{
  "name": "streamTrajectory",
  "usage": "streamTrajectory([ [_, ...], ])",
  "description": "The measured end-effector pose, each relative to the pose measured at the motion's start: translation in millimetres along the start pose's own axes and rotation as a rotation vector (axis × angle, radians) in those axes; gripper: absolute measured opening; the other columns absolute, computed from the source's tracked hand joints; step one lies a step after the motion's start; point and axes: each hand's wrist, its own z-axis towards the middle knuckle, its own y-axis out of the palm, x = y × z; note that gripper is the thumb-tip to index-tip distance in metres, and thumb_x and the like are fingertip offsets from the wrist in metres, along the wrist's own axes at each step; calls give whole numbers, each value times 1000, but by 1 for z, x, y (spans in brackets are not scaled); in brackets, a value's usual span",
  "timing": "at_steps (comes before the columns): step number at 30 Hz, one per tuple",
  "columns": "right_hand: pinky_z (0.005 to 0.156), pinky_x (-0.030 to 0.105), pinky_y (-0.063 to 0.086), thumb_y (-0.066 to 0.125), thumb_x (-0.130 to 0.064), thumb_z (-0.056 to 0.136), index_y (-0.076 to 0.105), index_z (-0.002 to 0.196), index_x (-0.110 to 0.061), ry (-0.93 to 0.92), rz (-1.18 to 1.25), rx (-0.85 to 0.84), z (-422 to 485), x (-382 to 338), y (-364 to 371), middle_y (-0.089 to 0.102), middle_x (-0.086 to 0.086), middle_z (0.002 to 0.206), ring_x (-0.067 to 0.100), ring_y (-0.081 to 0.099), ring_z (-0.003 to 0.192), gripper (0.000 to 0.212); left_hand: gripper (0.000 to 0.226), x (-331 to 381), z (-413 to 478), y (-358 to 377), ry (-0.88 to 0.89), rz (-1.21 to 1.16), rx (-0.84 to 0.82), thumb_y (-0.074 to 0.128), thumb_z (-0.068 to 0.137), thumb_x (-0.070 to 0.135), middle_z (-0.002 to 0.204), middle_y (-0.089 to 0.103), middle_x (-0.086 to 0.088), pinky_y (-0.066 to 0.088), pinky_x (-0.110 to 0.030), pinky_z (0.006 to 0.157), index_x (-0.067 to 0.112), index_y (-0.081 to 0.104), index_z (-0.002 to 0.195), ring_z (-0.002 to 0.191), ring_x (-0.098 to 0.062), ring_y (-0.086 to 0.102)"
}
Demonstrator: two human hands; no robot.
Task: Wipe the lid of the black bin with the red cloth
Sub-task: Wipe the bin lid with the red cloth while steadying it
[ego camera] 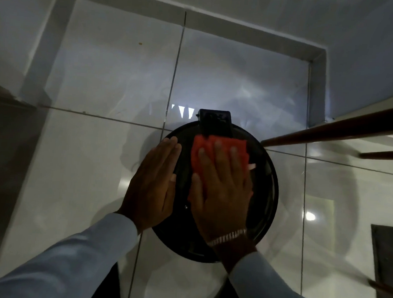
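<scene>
Head view, looking straight down: round black bin lid at lower centre of frame, standing on glossy white floor tiles. Hinge block at the lid's top edge. Wooden rail running in from right of frame, ending just beside the lid's upper right rim.

Red cloth lying on the upper middle of the lid, spread flat, top edge touching the hinge block. Right hand pressed flat on the cloth, fingers extended and splayed; not clenched, pinning the cloth by palm pressure. Beaded bracelet at the wrist. Left hand open and flat on the lid's left rim, holding nothing, apparently steadying.

Handling, judged: cloth soft, light, limp; likely to bunch or slide out unless pressed wide under the whole palm. Best hold is flat pressure over its middle, not a pinch. Lid smooth and shiny, probably slick, stiff, hinged; may tip or rattle under an off-centre push, so bracing at the rim makes sense. Bin body hidden under the lid; weight cannot be told
</scene>
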Motion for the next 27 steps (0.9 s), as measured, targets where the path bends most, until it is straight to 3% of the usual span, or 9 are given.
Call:
streamTrajectory([
  [3,114,62,28,44,-37,94,48,139,-19,-58,39,-49,-33,23,-12,41,8,153,31,28,146,48,52,3,1,-2,-9,-4,0,23,100,31,154,26,-15,14,-35,122,4,26,145,145,-29,22],
  [8,120,58,18,41,-34,96,37,145,-23,334,24,51,12,11,-9,35,8,156,31,23,148,51,51,4,2,0,-10,-11,20,28,97,23,154,24,-13,14,-35,122,8,20,145,146,-29,21],
  [10,122,55,15,40,-36,97,38,145,-25,216,-3,26,7,-6,-4,32,7,158,30,19,149,49,51,4,1,-1,-8,-8,20,28,97,21,154,24,-14,14,-36,122,7,20,145,146,-29,21],
  [12,119,59,22,43,-36,95,45,140,-23,8,7,-28,-20,-2,-5,37,8,155,32,24,147,47,51,5,1,-2,-6,-3,9,29,97,20,154,25,-16,15,-37,122,4,23,145,146,-29,21],
  [14,114,64,27,46,-35,93,50,137,-21,-43,26,-48,-40,15,-15,42,10,151,34,30,144,46,51,7,0,-3,-14,-6,4,29,97,21,154,25,-16,18,-41,121,3,25,145,146,-29,21],
  [19,116,63,23,44,-33,94,43,142,-23,360,24,60,2,15,-11,39,12,154,37,27,145,49,50,5,1,1,-12,-8,26,29,97,21,154,25,-14,20,-43,121,6,23,145,146,-28,21],
  [21,116,63,24,47,-32,94,46,140,-23,271,35,75,3,-1,-6,38,11,154,38,25,146,47,51,4,0,1,-14,-6,27,30,97,20,155,24,-13,19,-43,121,7,22,145,146,-29,21],
  [24,111,67,29,49,-32,90,52,136,-23,-74,41,-14,-40,8,-7,44,11,150,37,31,143,46,51,5,0,1,-7,-9,13,29,97,20,155,24,-15,20,-45,120,5,23,145,146,-30,21],
  [27,111,67,28,46,-34,91,45,139,-29,-35,32,-58,-41,40,-18,40,10,152,36,28,145,48,51,7,1,-1,-21,-12,10,29,97,22,154,25,-15,21,-47,119,6,23,144,146,-31,22],
])
